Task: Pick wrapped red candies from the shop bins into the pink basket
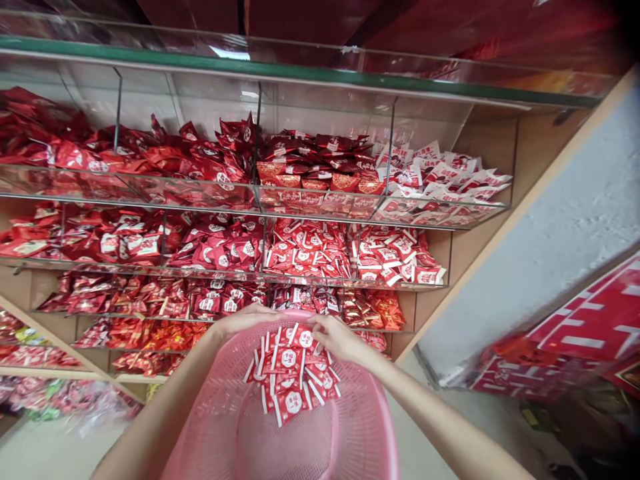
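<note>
A pink plastic mesh basket (285, 443) is tipped in front of the shelves, its open mouth toward me. Inside, toward the far side, lies a pile of small red-and-white candy packets (289, 367). My left hand (245, 320) is closed on the far left part of the basket's rim, its fingertips partly hidden. At the far right of the rim, my right hand (336, 337) is closed too, its fingers bent at the edge beside the top packets. Right behind the basket are the lower shelf compartments of wrapped packets (307, 300).
Tiered clear-walled shelves hold red packets (220, 243), with white-and-red packets (445, 173) at upper right. A glass shelf edge (300, 73) runs across above. Right of the wooden side panel (465, 233) is a grey wall (530, 220) with red printed packaging (585, 320) beside it.
</note>
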A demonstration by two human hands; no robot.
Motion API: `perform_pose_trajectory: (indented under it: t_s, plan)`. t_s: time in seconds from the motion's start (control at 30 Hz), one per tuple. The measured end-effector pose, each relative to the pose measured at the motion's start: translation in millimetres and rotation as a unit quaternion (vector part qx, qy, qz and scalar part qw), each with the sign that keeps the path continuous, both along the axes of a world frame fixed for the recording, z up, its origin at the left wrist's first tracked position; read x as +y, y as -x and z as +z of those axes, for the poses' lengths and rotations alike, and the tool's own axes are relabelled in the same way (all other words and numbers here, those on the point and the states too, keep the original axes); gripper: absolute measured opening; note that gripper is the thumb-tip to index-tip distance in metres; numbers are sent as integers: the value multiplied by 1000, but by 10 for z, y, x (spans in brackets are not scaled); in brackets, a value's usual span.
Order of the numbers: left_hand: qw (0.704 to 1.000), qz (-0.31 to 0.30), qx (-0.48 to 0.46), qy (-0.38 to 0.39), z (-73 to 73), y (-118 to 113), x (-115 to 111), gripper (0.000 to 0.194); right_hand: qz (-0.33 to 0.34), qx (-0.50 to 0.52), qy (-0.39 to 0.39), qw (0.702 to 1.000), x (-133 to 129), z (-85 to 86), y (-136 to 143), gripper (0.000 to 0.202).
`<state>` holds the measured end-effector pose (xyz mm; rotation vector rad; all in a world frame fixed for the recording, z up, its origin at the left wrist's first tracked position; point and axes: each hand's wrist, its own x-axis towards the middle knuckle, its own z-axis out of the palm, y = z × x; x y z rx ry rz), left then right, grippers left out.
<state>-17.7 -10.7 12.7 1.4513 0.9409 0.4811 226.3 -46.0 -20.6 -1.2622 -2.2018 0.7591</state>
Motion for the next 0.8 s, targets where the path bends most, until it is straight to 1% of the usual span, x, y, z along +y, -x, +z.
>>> perform_pose_trajectory:
  t_s: [0.1,0.2,0.27,0.47,0.6,0.73,0.8]
  plan:
    - [1000,-15,8,-10,21,6,-4,32,-25,-97,-77,992,-74,25,43,26]
    - [1000,-20,7,-14,30,5,-10,32,-43,-166,-126,977,-152,54,69,25]
    - [1000,-26,7,-8,21,7,-15,32,-47,-178,-138,973,-193,76,72,24]
    - [1000,-26,7,-6,-35,11,0,34,-19,-206,-139,968,-249,105,50,26]
    - [999,-34,-1,4,-16,-13,2,34,-24,-174,-147,973,-267,105,57,27]
    - [999,-38,-16,14,24,-23,-27,32,-61,-117,-166,977,-270,97,74,27]
    - [999,-33,-15,13,29,-17,-39,31,-73,-83,-183,977,-232,125,76,25]
